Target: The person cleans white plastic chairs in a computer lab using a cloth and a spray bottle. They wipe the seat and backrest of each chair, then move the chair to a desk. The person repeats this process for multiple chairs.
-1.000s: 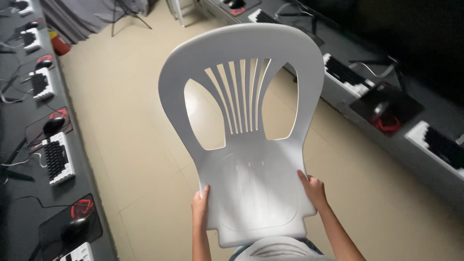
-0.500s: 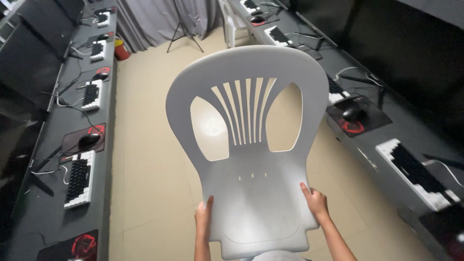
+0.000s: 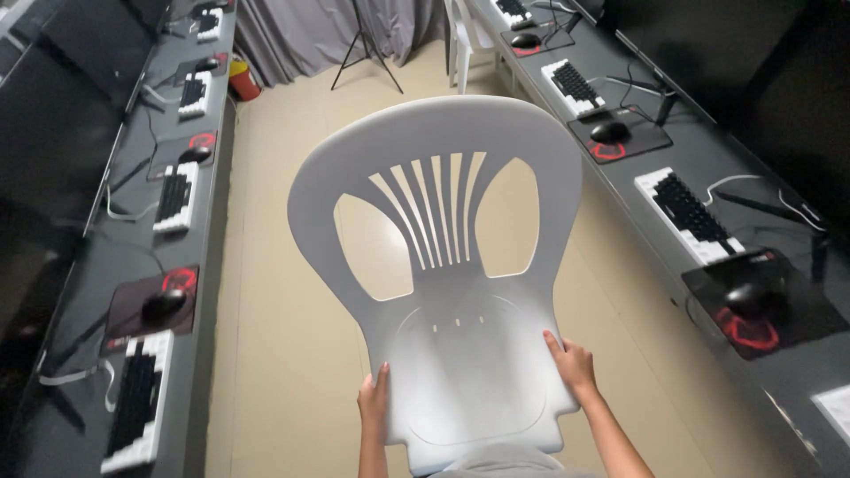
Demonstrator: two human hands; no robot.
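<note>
I hold a white plastic chair up in front of me, its slatted backrest pointing away and its seat toward me. My left hand grips the seat's left edge, fingers wrapped over the rim. My right hand grips the seat's right edge. The chair's legs are hidden below the frame. It hangs over the beige tiled aisle between two long desks.
A dark desk on the left carries keyboards, mice and red-marked mouse pads. The right desk holds the same, with a keyboard and mouse. Far ahead stand a tripod, another white chair, a red canister and grey curtains.
The view has tilted up and moved forward along the aisle; more of the far end shows. Both hands keep the same grip on the chair seat.
</note>
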